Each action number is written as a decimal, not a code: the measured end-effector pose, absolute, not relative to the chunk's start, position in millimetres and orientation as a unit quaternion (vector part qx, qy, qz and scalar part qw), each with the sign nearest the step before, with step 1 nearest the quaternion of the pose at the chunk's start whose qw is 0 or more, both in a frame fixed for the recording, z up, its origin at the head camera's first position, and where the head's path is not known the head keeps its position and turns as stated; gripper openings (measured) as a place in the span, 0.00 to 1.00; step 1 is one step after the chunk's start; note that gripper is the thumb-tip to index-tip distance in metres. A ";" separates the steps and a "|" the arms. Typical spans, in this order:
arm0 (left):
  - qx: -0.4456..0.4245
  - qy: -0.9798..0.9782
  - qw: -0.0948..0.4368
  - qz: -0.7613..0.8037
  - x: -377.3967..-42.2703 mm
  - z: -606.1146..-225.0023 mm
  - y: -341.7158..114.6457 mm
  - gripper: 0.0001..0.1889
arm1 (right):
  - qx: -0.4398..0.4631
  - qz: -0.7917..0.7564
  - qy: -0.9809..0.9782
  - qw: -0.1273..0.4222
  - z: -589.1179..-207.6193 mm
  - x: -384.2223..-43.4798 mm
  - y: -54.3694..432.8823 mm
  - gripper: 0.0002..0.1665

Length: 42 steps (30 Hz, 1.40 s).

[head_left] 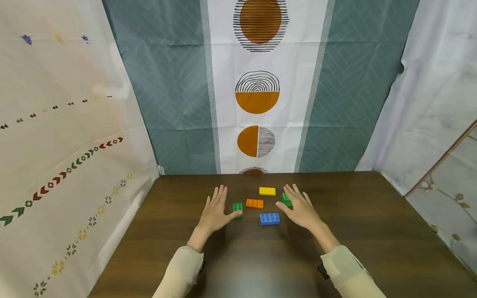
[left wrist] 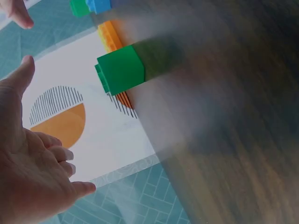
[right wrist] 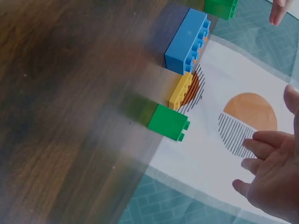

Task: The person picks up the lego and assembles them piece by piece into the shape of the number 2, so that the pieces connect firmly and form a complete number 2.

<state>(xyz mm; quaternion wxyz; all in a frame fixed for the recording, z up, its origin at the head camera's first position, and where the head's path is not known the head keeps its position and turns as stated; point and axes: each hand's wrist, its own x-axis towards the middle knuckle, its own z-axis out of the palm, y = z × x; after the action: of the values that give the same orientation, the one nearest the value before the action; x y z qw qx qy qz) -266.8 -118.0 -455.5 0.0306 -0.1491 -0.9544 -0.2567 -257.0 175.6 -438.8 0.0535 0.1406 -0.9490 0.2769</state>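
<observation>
Both hands hover above a dark wooden table with fingers spread, holding nothing. My left hand (head_left: 216, 211) is nearest a green toy brick (head_left: 237, 207), its thumb overlapping that brick in the head view. My right hand (head_left: 301, 209) is beside a second green brick (head_left: 286, 200), partly hidden behind it. Between the hands lie an orange brick (head_left: 255, 203), a thin yellow brick (head_left: 267, 191) and a larger blue brick (head_left: 270, 219). In the left wrist view the near green brick (left wrist: 121, 70) stands apart from the hand; likewise the green brick (right wrist: 168, 122) in the right wrist view.
The brown table (head_left: 238, 265) meets a hanging cloth (head_left: 179, 103) with teal bands and orange circles at its back edge. A patterned cream cloth (head_left: 67, 145) hangs along the left side, and a white marbled cloth (head_left: 428, 124) along the right.
</observation>
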 end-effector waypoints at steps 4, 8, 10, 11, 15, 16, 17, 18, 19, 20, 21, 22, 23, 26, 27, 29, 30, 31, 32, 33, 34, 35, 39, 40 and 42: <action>-0.154 -0.948 0.025 -0.278 -265.1 -464.4 -118.3 0.54 | 0.145 0.294 -0.942 0.065 -444.9 -257.3 180.1 0.42; -0.158 -0.940 0.023 -0.303 -267.4 -471.9 -120.1 0.53 | 0.144 0.315 -0.935 0.076 -449.7 -260.0 182.6 0.41; -0.156 -0.938 0.021 -0.308 -269.6 -475.0 -121.4 0.53 | 0.139 0.327 -0.931 0.079 -451.0 -262.3 182.7 0.41; -0.155 -0.938 0.020 -0.309 -270.4 -476.1 -122.0 0.53 | 0.137 0.335 -0.929 0.079 -451.3 -263.7 182.3 0.41; -0.145 -0.937 0.008 -0.317 -273.0 -479.8 -123.5 0.52 | 0.124 0.355 -0.924 0.066 -451.1 -268.1 178.6 0.40; -0.144 -0.937 0.004 -0.319 -273.6 -480.7 -123.4 0.51 | 0.122 0.356 -0.924 0.065 -451.3 -269.0 177.2 0.40; -0.144 -0.936 0.001 -0.321 -274.0 -481.5 -123.2 0.51 | 0.119 0.355 -0.925 0.063 -451.4 -269.8 175.9 0.39; -0.145 -0.935 -0.002 -0.323 -274.3 -482.2 -122.9 0.50 | 0.116 0.352 -0.927 0.063 -451.9 -270.7 174.4 0.39; -0.147 -0.935 -0.004 -0.324 -274.7 -483.0 -122.5 0.50 | 0.113 0.351 -0.927 0.064 -452.4 -271.7 172.6 0.38; -0.149 -0.933 -0.006 -0.328 -275.2 -483.6 -122.1 0.49 | 0.112 0.350 -0.928 0.065 -453.0 -272.9 170.7 0.38; -0.151 -0.931 -0.007 -0.333 -275.7 -484.2 -121.7 0.49 | 0.111 0.350 -0.928 0.066 -453.9 -274.4 168.8 0.37; -0.154 -0.928 -0.007 -0.338 -276.5 -484.9 -121.3 0.48 | 0.113 0.350 -0.928 0.067 -454.8 -275.8 166.7 0.37; -0.156 -0.925 -0.008 -0.345 -277.2 -485.5 -121.2 0.47 | 0.113 0.354 -0.926 0.064 -455.7 -277.3 164.6 0.37; -0.159 -0.915 -0.008 -0.370 -282.3 -490.5 -122.6 0.45 | 0.112 0.373 -0.920 0.051 -459.8 -281.9 158.4 0.36; -0.158 -0.912 -0.007 -0.377 -284.3 -492.4 -123.4 0.45 | 0.110 0.379 -0.918 0.046 -461.2 -282.9 156.5 0.36; -0.157 -0.907 -0.001 -0.392 -287.8 -495.8 -125.2 0.44 | 0.105 0.391 -0.914 0.035 -464.6 -285.4 153.3 0.35; -0.156 -0.904 0.003 -0.399 -289.3 -497.3 -126.0 0.43 | 0.101 0.396 -0.912 0.031 -466.7 -287.0 152.0 0.34; -0.156 -0.900 0.007 -0.406 -290.2 -498.0 -126.6 0.43 | 0.099 0.399 -0.911 0.029 -468.7 -288.5 150.8 0.33; -0.156 -0.899 0.010 -0.409 -290.9 -498.3 -126.9 0.42 | 0.096 0.397 -0.912 0.026 -470.7 -290.1 149.7 0.32; -0.157 -0.898 0.011 -0.411 -291.1 -498.4 -127.1 0.42 | 0.093 0.393 -0.915 0.022 -472.2 -291.7 148.6 0.32; -0.158 -0.898 0.011 -0.410 -291.6 -498.9 -127.1 0.42 | 0.090 0.386 -0.918 0.019 -473.5 -292.9 147.4 0.31; -0.160 -0.899 0.009 -0.408 -292.1 -499.3 -127.1 0.42 | 0.086 0.379 -0.921 0.015 -474.4 -293.8 146.2 0.31; -0.161 -0.904 -0.004 -0.395 -295.4 -501.5 -126.7 0.43 | 0.083 0.340 -0.937 0.004 -475.5 -296.7 140.1 0.31; -0.162 -0.906 -0.003 -0.391 -296.5 -501.8 -126.5 0.43 | 0.084 0.336 -0.938 -0.001 -475.6 -297.8 138.0 0.31; -0.159 -0.905 -0.006 -0.395 -298.1 -501.8 -126.1 0.42 | 0.089 0.332 -0.939 -0.010 -476.5 -300.8 133.6 0.31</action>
<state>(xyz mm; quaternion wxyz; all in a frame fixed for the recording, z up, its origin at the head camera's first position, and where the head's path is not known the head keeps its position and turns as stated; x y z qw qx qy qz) -298.1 -126.1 -501.8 -0.0062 -0.1592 -0.9047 -0.3951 -300.8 133.6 -476.5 -0.0096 0.0890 -0.9389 0.3324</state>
